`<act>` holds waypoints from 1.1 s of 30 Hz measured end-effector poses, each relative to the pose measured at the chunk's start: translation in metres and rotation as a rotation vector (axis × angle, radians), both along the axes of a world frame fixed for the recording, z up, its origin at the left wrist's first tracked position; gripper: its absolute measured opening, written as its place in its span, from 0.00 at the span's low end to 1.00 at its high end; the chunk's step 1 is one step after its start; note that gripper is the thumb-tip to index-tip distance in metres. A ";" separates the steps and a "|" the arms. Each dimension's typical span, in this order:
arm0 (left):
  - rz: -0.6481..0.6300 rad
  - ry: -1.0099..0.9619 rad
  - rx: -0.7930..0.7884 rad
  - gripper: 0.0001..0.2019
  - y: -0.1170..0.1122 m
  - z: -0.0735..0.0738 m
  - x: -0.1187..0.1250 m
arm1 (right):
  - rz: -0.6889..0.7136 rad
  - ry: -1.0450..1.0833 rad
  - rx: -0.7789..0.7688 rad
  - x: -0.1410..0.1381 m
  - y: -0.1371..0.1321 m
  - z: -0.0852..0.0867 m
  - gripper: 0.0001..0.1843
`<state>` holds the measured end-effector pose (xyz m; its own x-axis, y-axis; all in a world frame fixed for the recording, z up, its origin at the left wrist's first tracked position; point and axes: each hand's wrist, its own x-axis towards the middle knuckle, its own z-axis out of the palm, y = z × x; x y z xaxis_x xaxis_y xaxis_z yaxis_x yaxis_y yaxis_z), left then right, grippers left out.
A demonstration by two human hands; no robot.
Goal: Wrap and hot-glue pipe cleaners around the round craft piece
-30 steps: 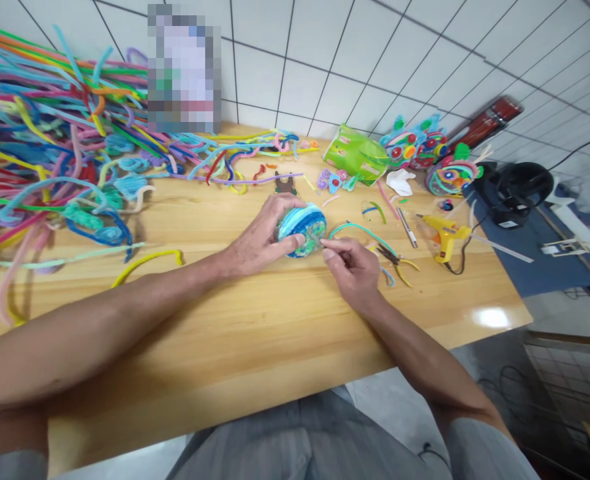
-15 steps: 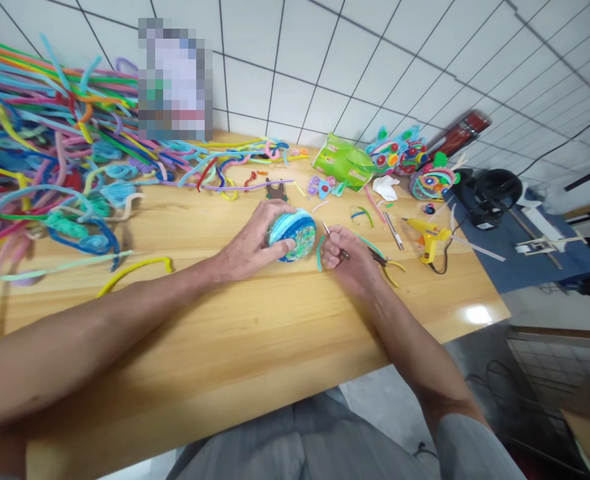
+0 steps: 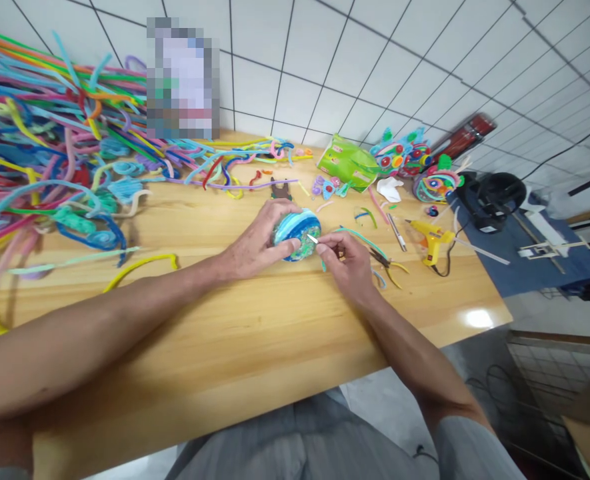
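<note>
1. Two bare hands are working close together above the counter (image 3: pixel 245 347), and a round piece (image 3: pixel 303 223) in blue, light blue and speckled green is standing tilted between them.
2. The left hand (image 3: pixel 261 241) is holding this round piece from its left side – the fingers are curving over the top, and the thumb is lying across the lower front.
3. The right hand (image 3: pixel 347 261) is pinching a slim pointed tool (image 3: pixel 313 239); its fingers are keeping a narrow grip, and the pale tip is pointing to the speckled face. Whether the tip is touching, I cannot tell.
4. Just beside the right hand, pliers with yellow handles (image 3: pixel 383 259) are lying on the counter, and a teal stem (image 3: pixel 363 238) is curving behind the fingers.
5. Farther to the right, a yellow glue gun (image 3: pixel 431 239) is lying near a slim pen-like tool (image 3: pixel 397 233).
6. Behind, near the wall, a green packet (image 3: pixel 347 162) is sitting next to colourful decorated figures (image 3: pixel 435 185).
7. On the left side, many fuzzy stems (image 3: pixel 75 170) are lying in a tangled heap – a yellow stem (image 3: pixel 142 268) is resting nearer to the left forearm.
</note>
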<state>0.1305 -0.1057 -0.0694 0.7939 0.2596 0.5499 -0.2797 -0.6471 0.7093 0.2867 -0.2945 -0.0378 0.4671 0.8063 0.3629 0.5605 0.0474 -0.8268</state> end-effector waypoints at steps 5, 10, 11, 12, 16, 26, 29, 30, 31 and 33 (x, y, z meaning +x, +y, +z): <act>-0.009 0.015 -0.013 0.24 -0.001 0.004 -0.001 | -0.037 -0.109 -0.006 -0.001 -0.002 -0.003 0.06; 0.000 0.042 -0.024 0.25 -0.001 0.006 -0.002 | -0.063 -0.107 0.060 0.000 -0.003 -0.004 0.07; 0.000 0.046 -0.025 0.25 -0.001 0.006 -0.002 | -0.067 -0.105 0.080 0.000 -0.003 -0.004 0.07; -0.001 0.048 -0.023 0.25 -0.001 0.006 -0.002 | -0.066 -0.105 0.089 0.000 -0.002 -0.004 0.06; -0.008 0.040 -0.003 0.24 -0.001 0.005 -0.002 | -0.007 -0.114 0.049 -0.001 0.001 -0.004 0.05; -0.011 0.034 -0.013 0.25 0.000 0.002 -0.003 | -0.283 0.075 0.057 0.056 0.002 0.011 0.09; -0.014 0.025 -0.019 0.25 0.000 0.000 -0.003 | -0.347 -0.031 -0.069 0.098 0.009 0.012 0.06; -0.014 0.024 -0.020 0.26 0.000 -0.001 -0.002 | -0.372 -0.101 -0.138 0.109 0.010 0.012 0.04; -0.013 0.024 -0.020 0.26 0.000 -0.002 -0.002 | -0.387 -0.180 -0.207 0.118 0.010 0.014 0.02; -0.015 0.024 -0.010 0.26 0.000 -0.002 -0.002 | -0.384 -0.331 -0.334 0.128 0.006 0.022 0.03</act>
<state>0.1286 -0.1053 -0.0719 0.8105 0.2533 0.5281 -0.2721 -0.6355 0.7225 0.4146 -0.2884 -0.0161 0.6527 0.6977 0.2954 0.7161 -0.4409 -0.5411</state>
